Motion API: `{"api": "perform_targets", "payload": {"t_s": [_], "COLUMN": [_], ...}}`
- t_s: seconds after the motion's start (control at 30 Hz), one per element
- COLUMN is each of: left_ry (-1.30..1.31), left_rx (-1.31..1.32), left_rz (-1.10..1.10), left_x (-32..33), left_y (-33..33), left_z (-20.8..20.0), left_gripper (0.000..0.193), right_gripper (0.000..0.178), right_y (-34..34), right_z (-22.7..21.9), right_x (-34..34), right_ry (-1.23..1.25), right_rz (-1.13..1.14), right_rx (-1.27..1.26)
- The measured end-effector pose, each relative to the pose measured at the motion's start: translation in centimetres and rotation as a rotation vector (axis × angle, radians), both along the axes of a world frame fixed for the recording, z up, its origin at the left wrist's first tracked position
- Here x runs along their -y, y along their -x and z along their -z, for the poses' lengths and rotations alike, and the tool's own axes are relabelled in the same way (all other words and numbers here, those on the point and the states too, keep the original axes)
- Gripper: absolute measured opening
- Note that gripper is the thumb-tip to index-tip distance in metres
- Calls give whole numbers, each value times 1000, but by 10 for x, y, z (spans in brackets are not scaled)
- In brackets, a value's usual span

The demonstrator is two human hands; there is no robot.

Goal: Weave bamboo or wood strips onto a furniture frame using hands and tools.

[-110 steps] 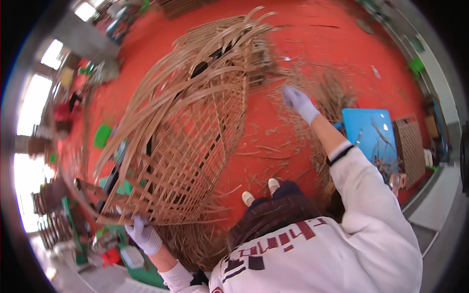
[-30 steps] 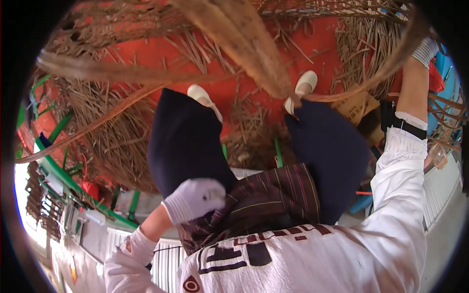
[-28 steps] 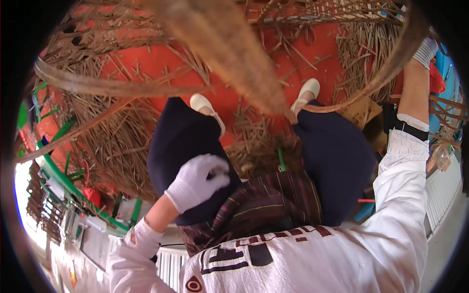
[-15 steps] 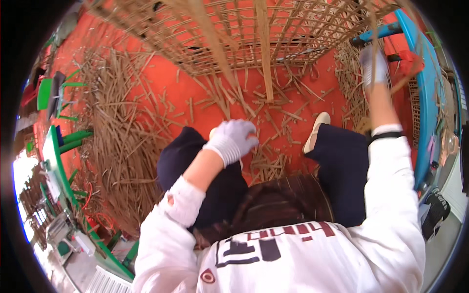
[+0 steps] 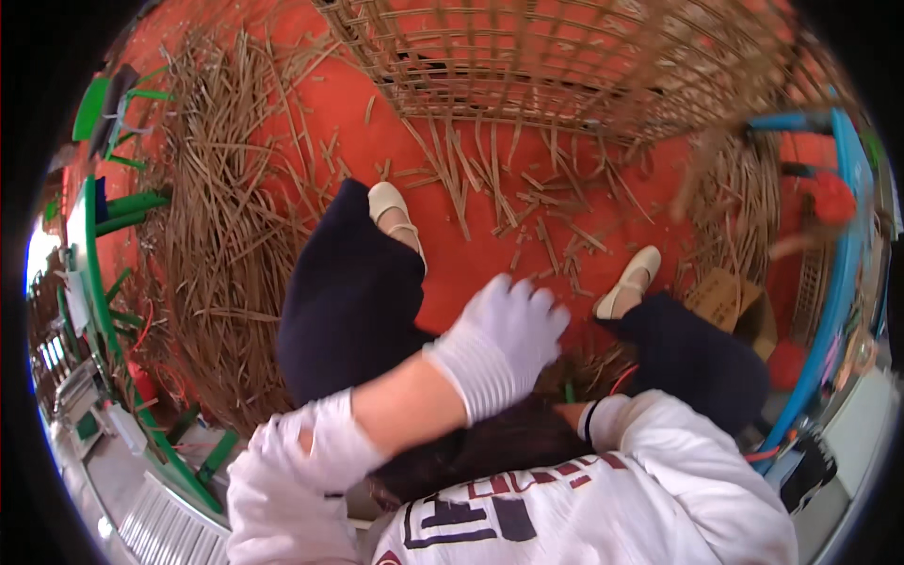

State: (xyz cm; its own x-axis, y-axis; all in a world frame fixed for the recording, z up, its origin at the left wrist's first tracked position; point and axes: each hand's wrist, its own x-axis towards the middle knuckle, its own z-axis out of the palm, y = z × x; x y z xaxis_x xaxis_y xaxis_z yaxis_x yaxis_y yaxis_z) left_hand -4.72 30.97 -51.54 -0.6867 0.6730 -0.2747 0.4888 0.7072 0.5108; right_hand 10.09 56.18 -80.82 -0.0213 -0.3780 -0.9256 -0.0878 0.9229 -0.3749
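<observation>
My left hand (image 5: pixel 504 344), in a white knitted glove, is above my lap with its back up. Its fingers are apart and slightly bent, and nothing shows in them. My right forearm (image 5: pixel 576 414) reaches in toward my lap from the right; the hand at its end is hidden behind my left hand. Beyond my knees stands a large openwork basket (image 5: pixel 527 89) woven from brown strips. Loose strip ends (image 5: pixel 461 169) hang from its lower edge onto the red floor (image 5: pixel 452 254).
A big heap of brown strips (image 5: pixel 226 245) lies at my left. At my right are more strips (image 5: pixel 744 198), a cardboard box (image 5: pixel 730 306) and a blue frame (image 5: pixel 852 226) with a red cloth (image 5: pixel 829 198). A green frame (image 5: pixel 99 311) stands far left. Short offcuts (image 5: pixel 565 245) litter the floor.
My right hand has come from beside the blue frame down to my lap. My left hand has moved right and nearer me. The basket and surroundings appear shifted with my view.
</observation>
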Motion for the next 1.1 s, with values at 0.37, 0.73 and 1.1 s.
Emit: {"api": "perform_targets", "payload": {"t_s": [0.37,0.73,1.1], "left_ry": [34,142,325], "left_rx": [212,374,83], "left_rz": [-146,-517,-564], "left_x": [15,72,92], "left_y": [114,105,9], "left_z": [20,13,-16], "left_gripper": [31,41,36], "right_gripper": [34,34,35], "right_y": [98,87,155], "right_z": [-6,-31,-108], "right_x": [-3,1,11], "right_ry": [-54,-43,191], "right_rz": [-17,-28,-72], "right_rx": [72,-108,-516]}}
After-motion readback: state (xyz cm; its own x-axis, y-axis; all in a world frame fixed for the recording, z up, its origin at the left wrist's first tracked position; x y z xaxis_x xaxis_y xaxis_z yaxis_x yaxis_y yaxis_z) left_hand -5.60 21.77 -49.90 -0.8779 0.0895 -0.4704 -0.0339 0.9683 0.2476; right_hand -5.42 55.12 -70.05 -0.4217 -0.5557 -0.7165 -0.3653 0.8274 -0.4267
